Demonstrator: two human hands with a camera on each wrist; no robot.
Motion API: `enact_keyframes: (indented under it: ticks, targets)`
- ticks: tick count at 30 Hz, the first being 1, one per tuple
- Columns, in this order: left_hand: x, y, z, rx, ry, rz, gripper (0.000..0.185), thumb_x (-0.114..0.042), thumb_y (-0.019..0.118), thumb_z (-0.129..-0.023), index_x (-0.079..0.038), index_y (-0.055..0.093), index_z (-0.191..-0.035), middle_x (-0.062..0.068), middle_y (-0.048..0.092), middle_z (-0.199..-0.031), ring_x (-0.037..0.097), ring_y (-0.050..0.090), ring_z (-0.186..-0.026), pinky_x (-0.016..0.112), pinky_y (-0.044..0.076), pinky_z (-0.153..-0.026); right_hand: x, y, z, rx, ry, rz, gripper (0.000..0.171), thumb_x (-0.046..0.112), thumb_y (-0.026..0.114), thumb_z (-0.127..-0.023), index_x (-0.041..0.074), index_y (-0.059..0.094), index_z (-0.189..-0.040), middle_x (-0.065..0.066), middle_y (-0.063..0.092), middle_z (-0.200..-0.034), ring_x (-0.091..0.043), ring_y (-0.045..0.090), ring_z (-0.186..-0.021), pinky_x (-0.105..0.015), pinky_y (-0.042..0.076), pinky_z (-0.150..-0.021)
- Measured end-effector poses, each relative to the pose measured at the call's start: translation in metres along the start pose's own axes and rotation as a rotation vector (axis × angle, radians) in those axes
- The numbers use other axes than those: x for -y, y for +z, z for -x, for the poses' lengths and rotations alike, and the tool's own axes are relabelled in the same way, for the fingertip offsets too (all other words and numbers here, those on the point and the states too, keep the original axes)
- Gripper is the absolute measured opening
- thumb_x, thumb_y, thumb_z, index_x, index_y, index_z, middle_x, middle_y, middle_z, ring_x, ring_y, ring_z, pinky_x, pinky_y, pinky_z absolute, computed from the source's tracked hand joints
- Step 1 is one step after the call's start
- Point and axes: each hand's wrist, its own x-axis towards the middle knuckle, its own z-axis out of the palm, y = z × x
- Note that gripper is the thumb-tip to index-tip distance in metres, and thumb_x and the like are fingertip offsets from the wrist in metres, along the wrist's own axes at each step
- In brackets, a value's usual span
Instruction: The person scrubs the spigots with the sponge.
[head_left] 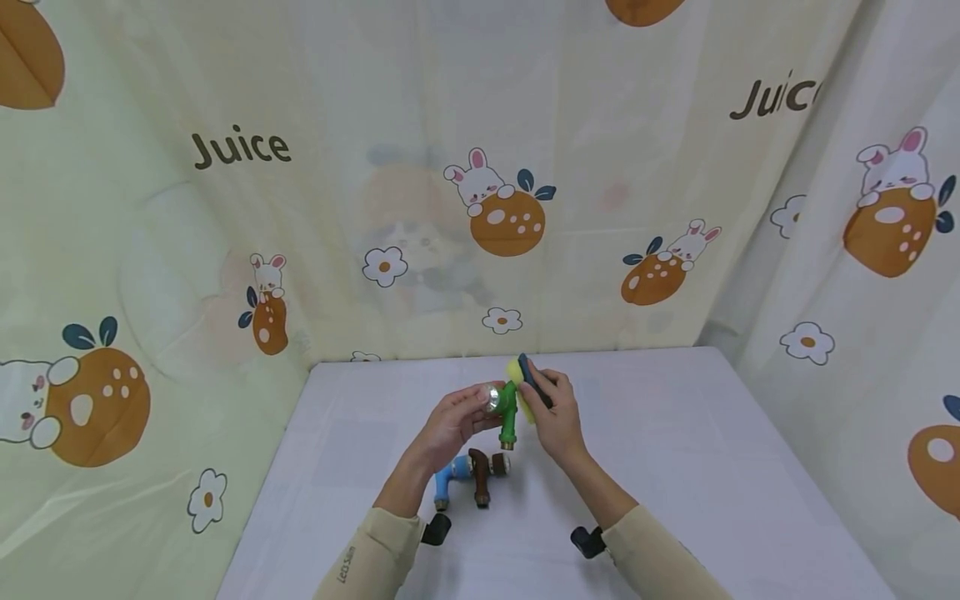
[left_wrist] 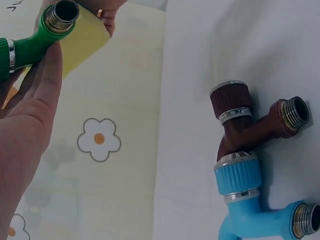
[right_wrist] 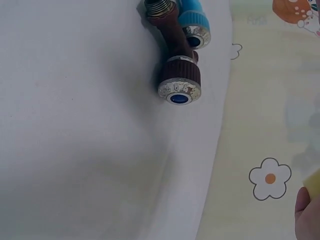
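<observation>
My left hand [head_left: 453, 421] holds a green water tap [head_left: 508, 421] by its silver-capped knob, above the table. In the left wrist view, the green tap [left_wrist: 31, 47] shows its threaded metal end. A sponge [head_left: 537, 390], yellow with a dark scouring side, is gripped in my right hand [head_left: 561, 421]. Its yellow face is against or very close to the green tap; actual contact is hard to tell. At the right wrist view's edge, only a bit of the sponge [right_wrist: 313, 185] and the right hand [right_wrist: 307, 220] appear.
On the white-covered table [head_left: 645, 433] lie a brown tap [head_left: 480, 479] and a blue tap [head_left: 444, 483], touching or nearly so, below the left hand. A patterned curtain [head_left: 585, 108] surrounds the table at the back and sides.
</observation>
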Motion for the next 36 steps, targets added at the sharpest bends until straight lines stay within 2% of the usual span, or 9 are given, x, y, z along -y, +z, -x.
enact_keyframes:
  ticks: [9, 13, 17, 21, 25, 29, 32, 36]
  targets:
    - [0.000, 0.001, 0.002, 0.015, -0.001, 0.009, 0.047, -0.027, 0.047, -0.112, 0.001, 0.053, -0.149, 0.015, 0.062, -0.146, 0.019, 0.066, -0.128, 0.044, 0.048, -0.115, 0.005, 0.000, 0.000, 0.024, 0.097, -0.070, 0.050, 0.052, 0.056, -0.105, 0.033, 0.055, -0.151, -0.009, 0.052, -0.134, -0.022, 0.050, -0.108, -0.034, 0.047, -0.087]
    - [0.000, 0.002, 0.003, 0.021, -0.006, 0.007, 0.047, -0.028, 0.046, -0.112, 0.001, 0.052, -0.149, 0.015, 0.062, -0.146, 0.018, 0.066, -0.128, 0.042, 0.048, -0.115, 0.005, 0.000, -0.001, 0.011, 0.134, -0.095, 0.053, 0.054, 0.054, -0.105, 0.030, 0.053, -0.153, -0.010, 0.053, -0.133, -0.023, 0.050, -0.106, -0.035, 0.047, -0.085]
    - [0.001, 0.002, 0.003, 0.001, 0.003, 0.021, 0.049, -0.031, 0.044, -0.113, 0.000, 0.052, -0.150, 0.016, 0.061, -0.147, 0.021, 0.065, -0.130, 0.041, 0.048, -0.115, 0.003, 0.000, 0.001, -0.026, 0.129, -0.094, 0.055, 0.051, 0.053, -0.106, 0.027, 0.049, -0.156, -0.011, 0.048, -0.140, -0.023, 0.049, -0.111, -0.036, 0.045, -0.090]
    - [0.002, 0.002, 0.002, -0.069, 0.024, 0.033, 0.052, -0.037, 0.043, -0.112, -0.002, 0.052, -0.150, 0.015, 0.061, -0.147, 0.024, 0.062, -0.134, 0.039, 0.048, -0.115, 0.004, 0.003, 0.008, -0.056, 0.004, -0.073, 0.052, 0.038, 0.055, -0.108, 0.026, 0.045, -0.158, -0.011, 0.042, -0.147, -0.023, 0.046, -0.119, -0.031, 0.043, -0.095]
    - [0.004, -0.002, 0.000, -0.165, 0.040, 0.060, 0.054, -0.042, 0.044, -0.111, -0.005, 0.054, -0.149, 0.013, 0.063, -0.144, 0.024, 0.063, -0.132, 0.036, 0.049, -0.113, 0.014, 0.008, 0.017, -0.037, -0.236, -0.031, 0.054, 0.019, 0.062, -0.105, 0.021, 0.048, -0.157, -0.013, 0.040, -0.152, -0.024, 0.045, -0.129, -0.024, 0.046, -0.100]
    - [0.005, -0.005, -0.002, -0.225, 0.048, 0.112, 0.052, -0.042, 0.045, -0.111, -0.006, 0.056, -0.147, 0.014, 0.062, -0.144, 0.023, 0.065, -0.129, 0.034, 0.051, -0.111, 0.022, 0.012, 0.024, -0.011, -0.425, 0.047, 0.057, 0.010, 0.069, -0.098, 0.016, 0.054, -0.152, -0.013, 0.042, -0.153, -0.026, 0.044, -0.134, -0.025, 0.046, -0.105]
    - [0.005, -0.006, -0.003, -0.247, 0.050, 0.136, 0.052, -0.042, 0.047, -0.111, -0.007, 0.056, -0.147, 0.012, 0.061, -0.145, 0.020, 0.065, -0.128, 0.030, 0.052, -0.109, 0.025, 0.014, 0.027, 0.011, -0.480, 0.101, 0.056, 0.012, 0.072, -0.095, 0.016, 0.058, -0.149, -0.013, 0.044, -0.151, -0.027, 0.042, -0.136, -0.031, 0.048, -0.105]
    - [0.005, -0.005, -0.003, -0.268, 0.057, 0.140, 0.055, -0.046, 0.049, -0.109, -0.007, 0.058, -0.146, 0.010, 0.062, -0.144, 0.016, 0.065, -0.127, 0.026, 0.053, -0.106, 0.025, 0.016, 0.028, 0.048, -0.493, 0.133, 0.056, 0.016, 0.073, -0.095, 0.017, 0.058, -0.149, -0.014, 0.044, -0.150, -0.028, 0.041, -0.137, -0.039, 0.049, -0.106]
